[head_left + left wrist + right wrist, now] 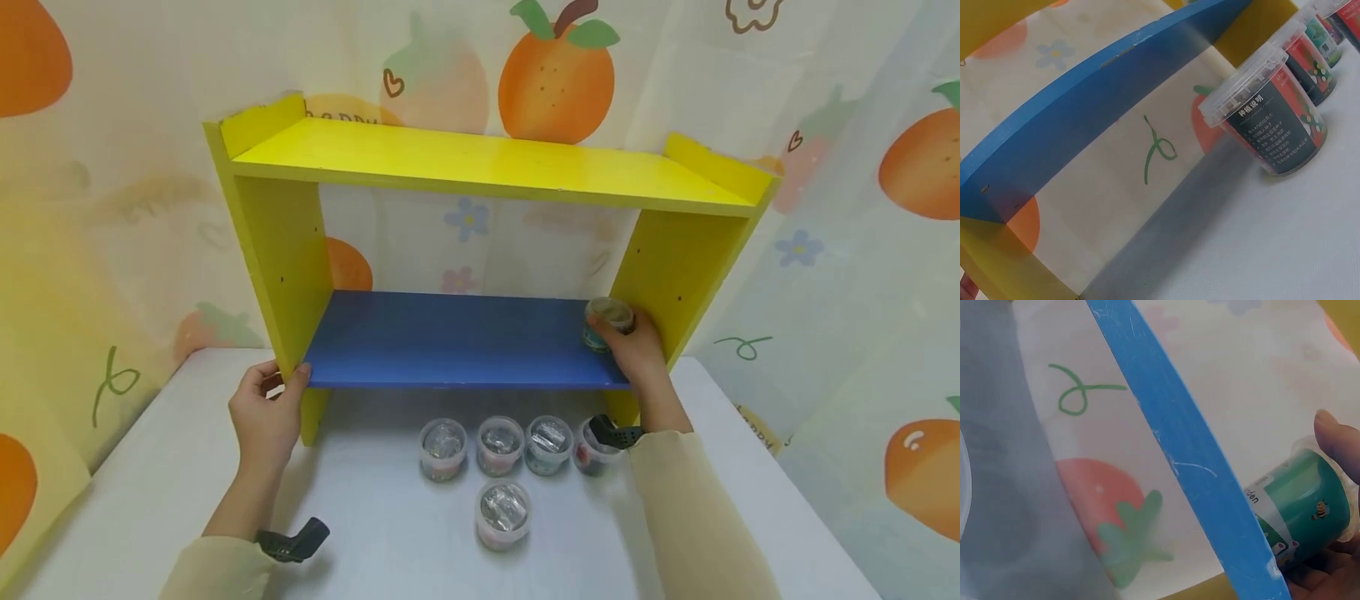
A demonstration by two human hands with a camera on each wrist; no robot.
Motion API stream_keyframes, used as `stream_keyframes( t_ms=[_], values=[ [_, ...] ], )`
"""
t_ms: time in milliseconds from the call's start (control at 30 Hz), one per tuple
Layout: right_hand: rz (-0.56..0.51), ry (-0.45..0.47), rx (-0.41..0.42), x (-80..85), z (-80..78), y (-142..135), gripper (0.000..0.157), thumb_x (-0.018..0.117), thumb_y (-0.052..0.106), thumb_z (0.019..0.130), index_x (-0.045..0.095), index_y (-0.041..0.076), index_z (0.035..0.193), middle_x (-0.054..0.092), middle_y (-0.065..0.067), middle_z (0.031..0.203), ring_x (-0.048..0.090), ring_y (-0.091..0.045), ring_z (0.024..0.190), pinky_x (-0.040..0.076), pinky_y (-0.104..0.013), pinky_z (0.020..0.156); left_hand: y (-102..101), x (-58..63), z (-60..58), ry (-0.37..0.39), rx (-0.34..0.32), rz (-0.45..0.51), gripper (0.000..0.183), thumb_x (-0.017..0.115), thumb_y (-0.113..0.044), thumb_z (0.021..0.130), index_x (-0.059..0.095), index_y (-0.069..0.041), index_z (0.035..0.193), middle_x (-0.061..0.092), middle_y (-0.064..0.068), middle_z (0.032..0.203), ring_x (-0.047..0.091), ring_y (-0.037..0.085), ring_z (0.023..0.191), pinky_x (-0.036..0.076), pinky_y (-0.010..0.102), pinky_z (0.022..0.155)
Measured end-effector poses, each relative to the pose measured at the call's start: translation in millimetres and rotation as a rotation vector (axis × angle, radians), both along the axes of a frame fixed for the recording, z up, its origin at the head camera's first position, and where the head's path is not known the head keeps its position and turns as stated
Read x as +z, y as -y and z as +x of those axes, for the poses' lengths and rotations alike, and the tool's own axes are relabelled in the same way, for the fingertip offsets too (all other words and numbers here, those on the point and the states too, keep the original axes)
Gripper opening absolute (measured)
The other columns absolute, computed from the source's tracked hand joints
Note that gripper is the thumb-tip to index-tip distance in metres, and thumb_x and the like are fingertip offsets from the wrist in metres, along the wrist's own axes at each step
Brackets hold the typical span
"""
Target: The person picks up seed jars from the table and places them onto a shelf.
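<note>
A yellow shelf unit (450, 162) with a blue middle board (450, 337) stands on a white table. At the right end of that board my right hand (637, 346) holds a small green plastic tub (1310, 503), thumb on one side and fingers on the other. In the right wrist view the tub has a bee on its label and overlaps the blue board's front edge. My left hand (266, 408) grips the front edge of the unit's left side panel (281, 250), thumb near the board's corner.
Several lidded tubs (442, 450) line up on the table (375, 542) before the unit, the rightmost partly behind my right wrist. Another tub (503, 515) stands closer to me. A fruit-print curtain (465, 83) hangs behind.
</note>
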State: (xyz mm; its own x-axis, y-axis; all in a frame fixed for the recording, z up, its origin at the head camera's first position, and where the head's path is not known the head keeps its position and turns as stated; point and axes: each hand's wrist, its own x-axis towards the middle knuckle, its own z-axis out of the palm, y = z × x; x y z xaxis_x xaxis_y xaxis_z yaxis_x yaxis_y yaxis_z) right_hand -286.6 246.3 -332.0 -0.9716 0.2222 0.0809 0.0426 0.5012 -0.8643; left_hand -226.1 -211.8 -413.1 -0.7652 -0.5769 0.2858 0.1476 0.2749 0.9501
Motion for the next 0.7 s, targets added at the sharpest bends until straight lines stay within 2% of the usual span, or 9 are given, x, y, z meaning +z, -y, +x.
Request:
stream_keyframes(
  t_ms=[200, 500, 700],
  values=[
    [0.004, -0.005, -0.002, 0.2, 2.2, 0.4, 0.094, 0.060, 0.064, 0.079, 0.024, 0.009, 0.146, 0.036, -0.015, 0.144, 0.036, -0.032, 0.129, 0.028, -0.049, 0.111, 0.7, 0.4, -1.2, 0.004, -0.004, -0.009, 0.041, 0.068, -0.033, 0.085, 0.060, -0.005, 0.114, 0.059, 0.004, 0.108, 0.054, 0.010, 0.093, 0.046, 0.007, 0.069],
    [-0.003, -0.027, 0.005, -2.8, 1.3, -0.4, 0.093, 0.061, 0.064, 0.078, 0.027, 0.008, 0.145, 0.038, -0.015, 0.142, 0.037, -0.032, 0.127, 0.029, -0.048, 0.110, -0.8, -2.4, -0.7, -0.035, 0.014, -0.037, 0.040, 0.068, -0.033, 0.085, 0.060, -0.003, 0.111, 0.060, 0.003, 0.104, 0.054, 0.006, 0.090, 0.045, 0.007, 0.070],
    [-0.011, -0.020, -0.011, -3.6, 1.1, 0.1, 0.095, 0.061, 0.066, 0.076, 0.026, 0.010, 0.145, 0.038, -0.014, 0.143, 0.036, -0.032, 0.128, 0.027, -0.048, 0.111, -2.0, -1.8, -0.3, -0.020, 0.014, -0.038, 0.041, 0.067, -0.034, 0.086, 0.060, -0.003, 0.112, 0.060, 0.003, 0.107, 0.053, 0.006, 0.091, 0.045, 0.006, 0.071]
  ],
)
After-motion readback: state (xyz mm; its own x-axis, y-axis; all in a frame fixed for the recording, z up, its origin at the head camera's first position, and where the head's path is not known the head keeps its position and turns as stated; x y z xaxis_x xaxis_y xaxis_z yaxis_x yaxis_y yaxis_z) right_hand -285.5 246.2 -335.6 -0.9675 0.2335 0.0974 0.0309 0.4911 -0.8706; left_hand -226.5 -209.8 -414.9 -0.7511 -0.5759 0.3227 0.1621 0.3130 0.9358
